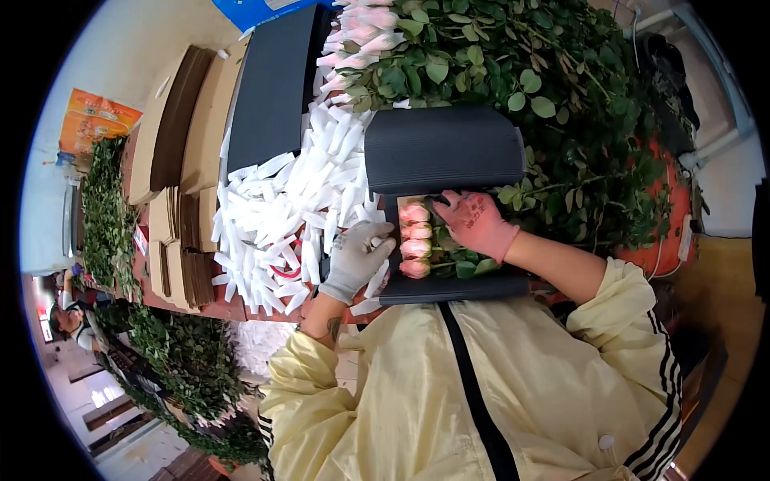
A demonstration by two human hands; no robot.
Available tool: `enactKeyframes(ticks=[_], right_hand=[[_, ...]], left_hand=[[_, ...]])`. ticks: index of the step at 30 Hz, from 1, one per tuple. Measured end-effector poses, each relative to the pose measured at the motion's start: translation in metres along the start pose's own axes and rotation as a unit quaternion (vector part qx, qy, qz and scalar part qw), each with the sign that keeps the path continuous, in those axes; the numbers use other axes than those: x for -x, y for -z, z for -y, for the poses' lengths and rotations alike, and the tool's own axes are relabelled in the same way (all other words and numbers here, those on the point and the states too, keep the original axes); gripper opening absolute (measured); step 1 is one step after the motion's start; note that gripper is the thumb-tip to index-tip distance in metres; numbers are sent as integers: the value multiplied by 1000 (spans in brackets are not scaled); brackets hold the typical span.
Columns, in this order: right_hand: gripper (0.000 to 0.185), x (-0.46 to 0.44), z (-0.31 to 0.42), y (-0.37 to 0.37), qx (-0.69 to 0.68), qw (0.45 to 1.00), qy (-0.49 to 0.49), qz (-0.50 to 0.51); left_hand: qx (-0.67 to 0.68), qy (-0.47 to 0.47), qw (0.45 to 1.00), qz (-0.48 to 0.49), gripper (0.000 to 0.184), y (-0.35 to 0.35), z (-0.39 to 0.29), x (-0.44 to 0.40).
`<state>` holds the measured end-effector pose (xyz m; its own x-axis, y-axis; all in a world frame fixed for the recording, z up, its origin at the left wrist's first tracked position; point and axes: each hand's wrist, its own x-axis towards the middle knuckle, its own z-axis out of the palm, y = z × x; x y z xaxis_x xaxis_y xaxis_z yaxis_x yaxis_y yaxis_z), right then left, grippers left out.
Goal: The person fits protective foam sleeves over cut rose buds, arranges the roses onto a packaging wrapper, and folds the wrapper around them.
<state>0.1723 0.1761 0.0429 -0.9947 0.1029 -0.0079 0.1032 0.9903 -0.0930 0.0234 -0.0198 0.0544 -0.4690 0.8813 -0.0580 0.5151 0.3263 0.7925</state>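
Several pink roses (415, 240) lie in a row on a dark corrugated sheet (445, 152), whose upper part is raised behind them. My left hand (358, 259), in a whitish glove, is at the left edge of the sheet beside the blooms, its fingers curled; what they hold, if anything, is hidden. My right hand (477, 224), in a pink glove with dark fingertips, reaches over the stems at the top of the row, fingers bent near the uppermost rose. Whether it grips anything cannot be made out.
White sleeves (273, 216) are heaped left of the sheet. Dark sheets (271, 88) and cardboard pieces (164, 120) lie farther left. Leafy stems (561, 88) and sleeved pink roses (365, 36) fill the back. A person (70, 319) is at the far left.
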Motion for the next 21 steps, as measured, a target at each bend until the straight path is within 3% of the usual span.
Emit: enactKeyframes(ticks=[9,13,15,17,21], right_hand=[[45,1,-2,2,-4,998,-7,60],[47,2,-4,-1,3,998,-2,60],[47,3,-4,-2,-2,998,-3,65],[45,4,-3,2,14,1000,14,19],[37,2,-1,8,7,999,9,38]], left_hand=[[91,194,972,101,22,-15,16,-6],[104,205,969,90,22,-27,31,-7],[194,229,951,77,23,-30,35,-12],[166,219,958,82,23,-24,27,-16],[146,184,968,86,21,-27,32,-16]])
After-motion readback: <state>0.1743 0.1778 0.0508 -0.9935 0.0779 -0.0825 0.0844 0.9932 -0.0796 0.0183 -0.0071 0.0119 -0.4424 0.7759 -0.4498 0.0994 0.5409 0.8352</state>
